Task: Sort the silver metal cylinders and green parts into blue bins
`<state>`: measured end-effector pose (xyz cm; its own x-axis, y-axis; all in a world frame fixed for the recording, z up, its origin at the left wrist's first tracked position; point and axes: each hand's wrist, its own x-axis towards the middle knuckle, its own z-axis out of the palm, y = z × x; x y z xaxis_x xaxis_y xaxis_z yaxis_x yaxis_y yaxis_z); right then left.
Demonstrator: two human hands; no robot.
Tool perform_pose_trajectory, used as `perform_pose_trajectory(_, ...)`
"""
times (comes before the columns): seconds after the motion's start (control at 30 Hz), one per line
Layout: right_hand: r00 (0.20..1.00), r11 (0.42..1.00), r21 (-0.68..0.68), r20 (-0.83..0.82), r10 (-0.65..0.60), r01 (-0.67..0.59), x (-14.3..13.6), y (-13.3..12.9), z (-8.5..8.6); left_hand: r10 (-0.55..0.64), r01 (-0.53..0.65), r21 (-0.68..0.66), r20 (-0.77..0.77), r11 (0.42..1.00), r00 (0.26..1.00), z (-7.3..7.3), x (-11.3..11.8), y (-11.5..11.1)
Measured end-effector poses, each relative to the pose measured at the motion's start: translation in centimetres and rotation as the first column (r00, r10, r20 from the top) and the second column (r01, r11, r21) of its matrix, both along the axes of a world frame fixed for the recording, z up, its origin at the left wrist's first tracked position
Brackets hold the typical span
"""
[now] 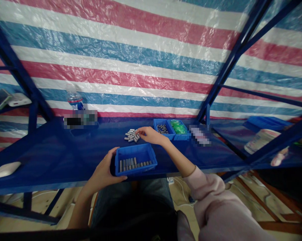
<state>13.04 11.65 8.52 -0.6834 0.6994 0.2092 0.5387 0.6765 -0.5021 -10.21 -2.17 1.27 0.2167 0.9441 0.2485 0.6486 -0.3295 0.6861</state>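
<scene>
My left hand [106, 169] grips the left end of a blue plastic bin [136, 171], fingers behind its edge and thumb along the near side. Inside the bin, small grey metal cylinders [130, 163] stand in a row against the near wall. Beyond it a loose pile of short silver metal cylinders [131, 135] lies on the blue table. At the pile's right edge is my right hand [149, 135], thumb and fingers drawn together; whatever is between the fingertips is too small to make out.
Two small blue bins stand behind my right hand: one with small metal parts [162, 129], one with green pieces [178, 127]. A plastic bottle [75, 100] stands at the back left. A white object [5, 169] lies front left. Blue frame posts [222, 75] rise at both sides.
</scene>
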Motion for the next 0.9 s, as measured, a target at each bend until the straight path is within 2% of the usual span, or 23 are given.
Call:
perform_pose_trajectory(0.07,0.996,0.997,0.052,0.052,-0.068,0.065,-0.2,1.4,-1.6,-0.008,0.008,-0.001,0.014,1.0,1.0,0.1,0.0,0.0)
perform_pose_trajectory(0.2,0.986,0.983,0.102,0.048,-0.161,0.155,-0.8,3.3,-4.6,0.006,-0.006,0.001,0.017,1.0,1.0,0.2,0.0,0.0)
perform_pose_trajectory(0.37,0.974,0.973,0.103,0.072,-0.215,0.207,-1.0,4.3,-6.9,0.01,-0.01,-0.004,0.007,1.0,1.0,0.0,0.0,0.1)
perform_pose_trajectory(0.9,0.964,0.953,0.154,0.002,-0.266,0.263,-0.5,4.6,-7.1,-0.001,0.001,-0.026,0.012,1.0,1.0,0.1,0.1,0.1)
